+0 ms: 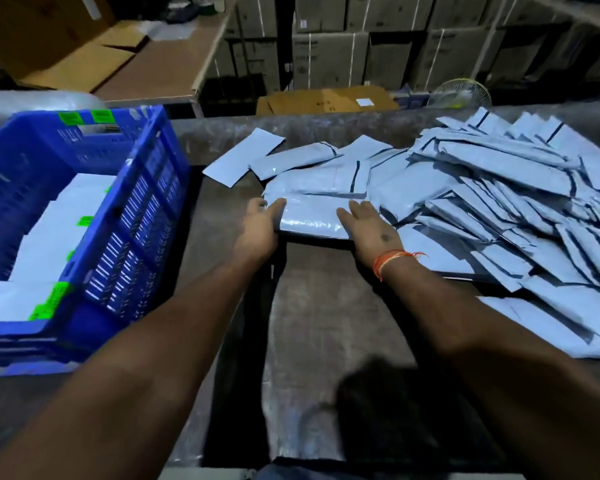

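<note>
A grey poly mailer packet lies on the bench at the centre of the frame, at the near edge of a loose pile of mailers that spreads to the right. The hands are apart, one at each end of the packet. The left hand is at its left end, thumb on top; I cannot tell whether its fingers curl under the edge. The right hand rests palm down on the right end with its fingers straight. A blue plastic crate holding white packets stands at the left.
</note>
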A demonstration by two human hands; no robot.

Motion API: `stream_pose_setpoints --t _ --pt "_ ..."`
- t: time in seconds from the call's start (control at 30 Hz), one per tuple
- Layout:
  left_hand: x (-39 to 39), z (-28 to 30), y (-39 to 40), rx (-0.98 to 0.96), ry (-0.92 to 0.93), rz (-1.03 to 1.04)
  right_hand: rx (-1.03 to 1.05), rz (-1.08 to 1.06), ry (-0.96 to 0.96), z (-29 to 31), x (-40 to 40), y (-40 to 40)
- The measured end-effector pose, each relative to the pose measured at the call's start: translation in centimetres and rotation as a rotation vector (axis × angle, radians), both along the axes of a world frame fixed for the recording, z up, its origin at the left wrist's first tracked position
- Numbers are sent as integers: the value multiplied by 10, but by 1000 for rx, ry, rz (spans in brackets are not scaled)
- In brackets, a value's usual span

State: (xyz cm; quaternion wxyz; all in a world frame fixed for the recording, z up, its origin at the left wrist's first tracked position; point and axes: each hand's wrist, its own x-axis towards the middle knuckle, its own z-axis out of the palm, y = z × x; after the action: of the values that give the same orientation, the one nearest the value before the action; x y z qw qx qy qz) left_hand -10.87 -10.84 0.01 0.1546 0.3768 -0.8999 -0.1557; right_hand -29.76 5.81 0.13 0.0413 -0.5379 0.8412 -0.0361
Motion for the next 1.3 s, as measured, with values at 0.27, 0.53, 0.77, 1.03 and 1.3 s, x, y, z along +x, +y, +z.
stream_pose_setpoints --t 0.27,0.53,0.77,1.03,1.3 --pt "43 14 8 -14 147 -55 -272 103 -189 25 8 48" --pt "108 29 45 664 362 -95 -426 -109 -706 30 43 93" --pt "136 5 80 636 144 99 -410 -331 -636 -1 83 94" --pt "139 -9 147 -183 46 -44 -420 -279 -73 -19 168 111" --pt "135 -44 167 -158 -184 -209 -107 -1 -37 -46 190 114"
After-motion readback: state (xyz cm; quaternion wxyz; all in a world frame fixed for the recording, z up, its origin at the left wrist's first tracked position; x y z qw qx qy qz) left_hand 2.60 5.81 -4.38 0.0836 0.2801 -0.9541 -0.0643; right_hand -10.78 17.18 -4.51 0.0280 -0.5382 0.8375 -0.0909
